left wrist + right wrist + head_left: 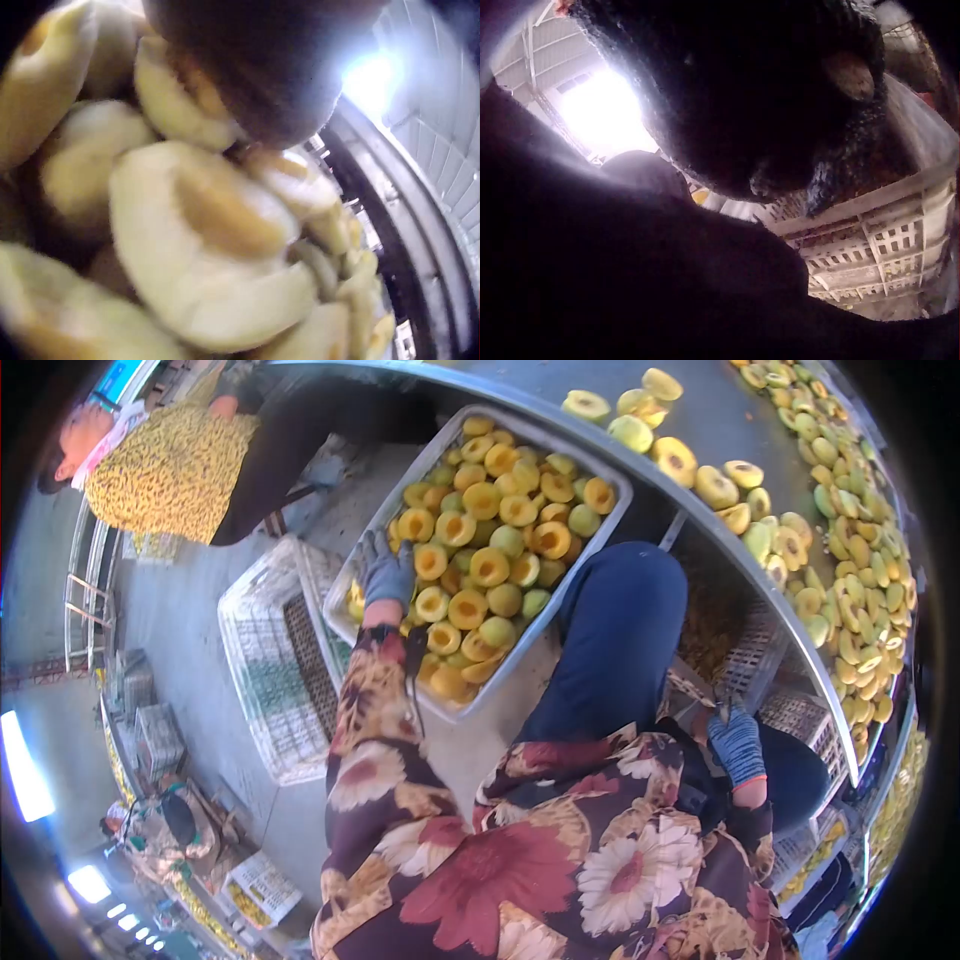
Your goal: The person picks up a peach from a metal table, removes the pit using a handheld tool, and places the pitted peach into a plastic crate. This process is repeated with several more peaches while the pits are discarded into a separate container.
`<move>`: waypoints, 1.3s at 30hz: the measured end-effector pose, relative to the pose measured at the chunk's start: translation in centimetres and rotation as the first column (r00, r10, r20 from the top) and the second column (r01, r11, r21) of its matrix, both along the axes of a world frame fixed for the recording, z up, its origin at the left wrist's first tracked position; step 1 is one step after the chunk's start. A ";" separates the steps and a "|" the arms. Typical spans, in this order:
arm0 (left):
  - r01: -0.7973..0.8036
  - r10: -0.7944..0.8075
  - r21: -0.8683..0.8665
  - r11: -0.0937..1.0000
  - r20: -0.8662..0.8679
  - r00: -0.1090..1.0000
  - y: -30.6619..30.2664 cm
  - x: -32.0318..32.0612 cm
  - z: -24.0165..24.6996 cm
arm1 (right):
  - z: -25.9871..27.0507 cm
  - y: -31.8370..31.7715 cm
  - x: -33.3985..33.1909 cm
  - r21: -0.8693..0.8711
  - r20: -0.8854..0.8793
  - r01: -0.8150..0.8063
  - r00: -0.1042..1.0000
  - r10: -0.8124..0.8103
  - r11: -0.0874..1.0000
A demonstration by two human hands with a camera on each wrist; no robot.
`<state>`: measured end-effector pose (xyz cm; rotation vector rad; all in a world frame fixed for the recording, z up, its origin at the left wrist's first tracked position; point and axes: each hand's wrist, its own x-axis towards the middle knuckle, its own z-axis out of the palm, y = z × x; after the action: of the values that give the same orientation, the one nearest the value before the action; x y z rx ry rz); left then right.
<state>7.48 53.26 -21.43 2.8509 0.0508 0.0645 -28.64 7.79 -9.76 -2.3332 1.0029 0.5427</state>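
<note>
A pale plastic crate (605,455) full of halved, pitted yellow-green peaches (490,567) sits tilted in front of the person. At its left side the grey-gloved left hand (388,572) lies over the rim and the outer halves, its fingers extended. In the left wrist view, a large peach half (202,255) fills the middle, under the dark underside of the left hand (255,67). By the right thigh is the right hand (738,747) in a blue-grey striped glove, beside slatted crates. Dark shadow covers the right hand (757,97) in the right wrist view; I cannot tell whether it holds anything.
A metal-edged worktable (740,550) with many peach halves (850,580) curves along the right. An upended white crate (275,660) stands on the floor at left. Slatted crates (800,715) sit beneath the table. Another person (175,470) is at upper left.
</note>
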 end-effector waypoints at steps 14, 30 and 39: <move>0.454 -0.458 0.074 0.888 0.062 0.887 -14.1 -10.4 0.7 | -2.0 -0.3 -1.7 -0.093 0.127 -0.154 0.978 0.165 0.984; 0.578 -0.537 -0.009 0.816 0.356 0.764 -12.6 -2.6 8.3 | 0.6 -0.2 -1.4 -0.148 0.055 -0.186 0.979 0.196 0.971; 0.920 -0.786 -0.087 0.382 0.493 0.373 -33.6 -3.9 23.7 | 0.2 -1.6 -1.6 -0.048 0.100 -0.104 0.989 0.108 0.993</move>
<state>3.56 19.69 2.25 2.0644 -1.4026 0.3337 -30.23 6.18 -9.59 -2.4361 0.8553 0.4414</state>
